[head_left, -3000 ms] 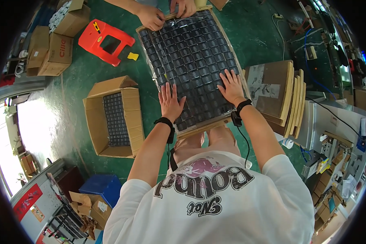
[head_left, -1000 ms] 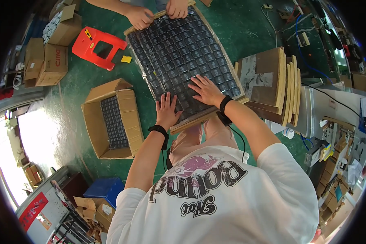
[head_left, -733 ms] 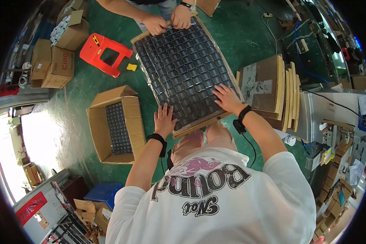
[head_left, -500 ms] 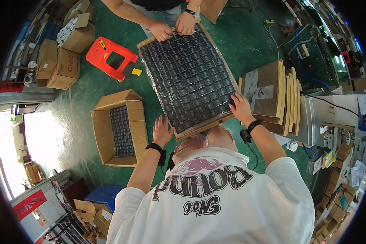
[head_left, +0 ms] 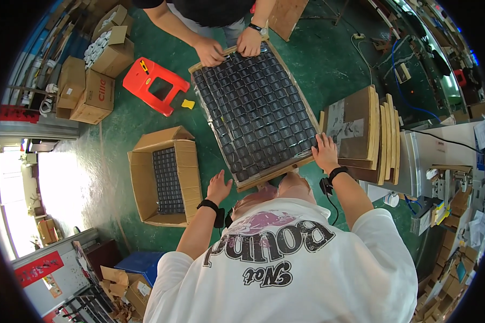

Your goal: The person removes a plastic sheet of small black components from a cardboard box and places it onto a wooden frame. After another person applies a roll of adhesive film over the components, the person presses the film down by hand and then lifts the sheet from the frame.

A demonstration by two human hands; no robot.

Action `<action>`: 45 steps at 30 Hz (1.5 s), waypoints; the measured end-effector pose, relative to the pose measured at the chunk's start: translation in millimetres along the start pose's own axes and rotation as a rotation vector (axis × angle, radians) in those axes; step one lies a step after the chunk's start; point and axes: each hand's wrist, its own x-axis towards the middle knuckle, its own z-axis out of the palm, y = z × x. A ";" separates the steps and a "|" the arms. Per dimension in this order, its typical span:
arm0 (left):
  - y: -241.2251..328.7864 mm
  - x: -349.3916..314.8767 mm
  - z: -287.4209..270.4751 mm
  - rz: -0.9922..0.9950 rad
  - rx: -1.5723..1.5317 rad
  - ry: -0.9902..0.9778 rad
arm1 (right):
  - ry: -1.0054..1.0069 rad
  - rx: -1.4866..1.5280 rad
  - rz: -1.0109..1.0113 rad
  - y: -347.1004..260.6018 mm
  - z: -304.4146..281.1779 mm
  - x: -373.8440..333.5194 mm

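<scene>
A wooden-framed board point(head_left: 295, 163) lies in front of me. Rows of small black square pieces point(head_left: 253, 107) under clear plastic film cover it. My right hand point(head_left: 326, 154) rests at its near right corner, fingers spread. Just left of the near left corner is my left hand point(head_left: 219, 188), its fingers apart and nothing in it. Across from me, a co-worker's hands point(head_left: 229, 51) pinch at the far edge of the film; what the fingers hold there is too small to tell.
An open cardboard box point(head_left: 190, 172) with similar black pieces stands on the left. Beyond it are a red plastic stool point(head_left: 155, 86) and a yellow scrap point(head_left: 188, 104). Wooden-edged boards point(head_left: 374, 126) stack upright to my right, beside a grey cabinet point(head_left: 409, 164).
The whole view has shifted slightly. My left hand has drawn back toward me along the board's left side. My right hand stays at the near right corner.
</scene>
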 end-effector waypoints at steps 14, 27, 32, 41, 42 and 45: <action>-6.5 1.7 -0.7 0.072 -0.001 -0.146 | -0.047 -0.028 0.025 -0.1 1.2 1.1; -16.3 5.5 6.7 -0.043 -0.271 -0.197 | -0.007 0.011 0.008 3.1 7.8 1.4; -7.6 10.5 5.2 -0.031 -0.355 -0.154 | -0.020 0.026 0.029 2.2 8.7 2.5; -6.8 3.4 4.0 -0.044 -0.389 -0.162 | -0.088 -0.004 0.061 -1.8 1.9 1.6; -9.7 3.2 6.3 -0.049 -0.391 -0.159 | -0.089 -0.003 0.055 -2.3 2.4 1.7; -11.4 2.6 8.0 -0.046 -0.406 -0.153 | -0.087 -0.005 0.049 -2.7 0.7 1.9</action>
